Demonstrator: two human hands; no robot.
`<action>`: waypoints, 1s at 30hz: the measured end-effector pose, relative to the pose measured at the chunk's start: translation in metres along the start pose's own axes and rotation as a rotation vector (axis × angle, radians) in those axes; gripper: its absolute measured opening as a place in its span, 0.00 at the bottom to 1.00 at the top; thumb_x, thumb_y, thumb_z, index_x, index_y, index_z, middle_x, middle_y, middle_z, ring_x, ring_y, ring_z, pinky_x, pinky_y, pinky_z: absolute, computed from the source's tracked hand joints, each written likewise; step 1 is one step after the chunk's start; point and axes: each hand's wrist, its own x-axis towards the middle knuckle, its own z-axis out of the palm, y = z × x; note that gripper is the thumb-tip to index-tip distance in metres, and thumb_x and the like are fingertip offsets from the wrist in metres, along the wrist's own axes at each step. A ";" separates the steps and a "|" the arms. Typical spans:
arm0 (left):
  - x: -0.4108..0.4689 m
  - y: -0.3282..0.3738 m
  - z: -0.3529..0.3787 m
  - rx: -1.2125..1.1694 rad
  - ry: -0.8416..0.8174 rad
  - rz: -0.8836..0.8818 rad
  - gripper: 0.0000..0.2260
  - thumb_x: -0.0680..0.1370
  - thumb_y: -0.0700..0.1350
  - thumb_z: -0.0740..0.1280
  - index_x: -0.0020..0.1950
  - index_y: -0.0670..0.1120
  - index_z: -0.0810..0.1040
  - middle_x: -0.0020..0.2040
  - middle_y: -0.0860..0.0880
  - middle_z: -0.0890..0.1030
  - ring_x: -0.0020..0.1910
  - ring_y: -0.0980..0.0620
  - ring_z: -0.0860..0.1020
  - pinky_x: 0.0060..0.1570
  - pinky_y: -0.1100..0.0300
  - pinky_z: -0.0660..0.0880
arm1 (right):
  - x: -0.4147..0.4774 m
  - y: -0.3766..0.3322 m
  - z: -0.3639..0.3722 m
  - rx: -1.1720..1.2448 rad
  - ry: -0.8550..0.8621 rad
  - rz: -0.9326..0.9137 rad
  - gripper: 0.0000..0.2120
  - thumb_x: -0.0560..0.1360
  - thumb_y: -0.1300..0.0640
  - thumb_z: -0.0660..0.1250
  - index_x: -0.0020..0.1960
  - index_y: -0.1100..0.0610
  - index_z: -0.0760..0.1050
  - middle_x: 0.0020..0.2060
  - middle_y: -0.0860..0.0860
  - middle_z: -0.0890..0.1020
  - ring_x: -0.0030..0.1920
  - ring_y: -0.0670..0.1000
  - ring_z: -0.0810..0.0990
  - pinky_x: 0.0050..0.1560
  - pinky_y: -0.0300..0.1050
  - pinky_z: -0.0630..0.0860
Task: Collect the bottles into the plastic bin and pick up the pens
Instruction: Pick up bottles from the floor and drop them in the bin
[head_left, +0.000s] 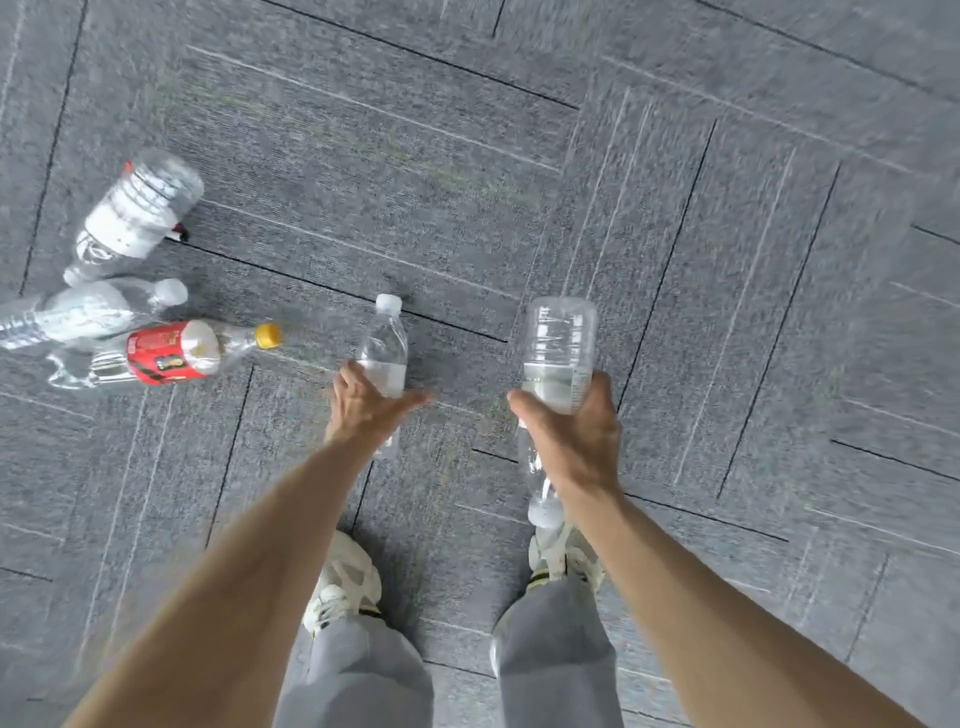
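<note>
My right hand (576, 431) grips a clear bottle (558, 343) around its middle, base pointing away from me and cap toward my feet. My left hand (366, 402) wraps around a small clear bottle with a white cap (384, 345), its fingers spread over the label; whether the bottle rests on the carpet I cannot tell. At the left, three more bottles lie on the floor: a large clear one with a white label (137, 208), a clear one with a white cap (88, 312), and a red-labelled one with a yellow cap (171, 353). A pen tip (179, 234) shows beside the large bottle.
Grey carpet tiles (727, 234) cover the floor all around. My two feet in white shoes (348, 577) and grey trousers stand below the hands. No plastic bin is in view.
</note>
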 end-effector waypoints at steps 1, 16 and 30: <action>0.001 0.002 0.005 -0.009 -0.006 -0.011 0.45 0.65 0.57 0.77 0.71 0.42 0.55 0.63 0.40 0.68 0.57 0.44 0.69 0.57 0.49 0.72 | 0.001 0.002 -0.002 -0.006 -0.007 -0.004 0.24 0.68 0.53 0.77 0.58 0.51 0.69 0.37 0.49 0.82 0.28 0.42 0.81 0.26 0.38 0.76; -0.179 0.105 -0.119 -0.213 -0.100 0.106 0.33 0.70 0.46 0.75 0.67 0.44 0.60 0.54 0.44 0.70 0.49 0.49 0.71 0.34 0.67 0.69 | -0.087 -0.124 -0.106 -0.116 -0.180 0.004 0.30 0.64 0.47 0.75 0.60 0.52 0.67 0.42 0.51 0.82 0.36 0.54 0.84 0.32 0.53 0.83; -0.482 0.215 -0.306 -0.663 -0.132 0.204 0.23 0.68 0.41 0.77 0.58 0.45 0.72 0.48 0.43 0.81 0.38 0.54 0.79 0.32 0.68 0.76 | -0.287 -0.309 -0.273 0.165 -0.041 0.046 0.31 0.61 0.41 0.77 0.58 0.51 0.69 0.46 0.52 0.82 0.43 0.55 0.83 0.36 0.48 0.80</action>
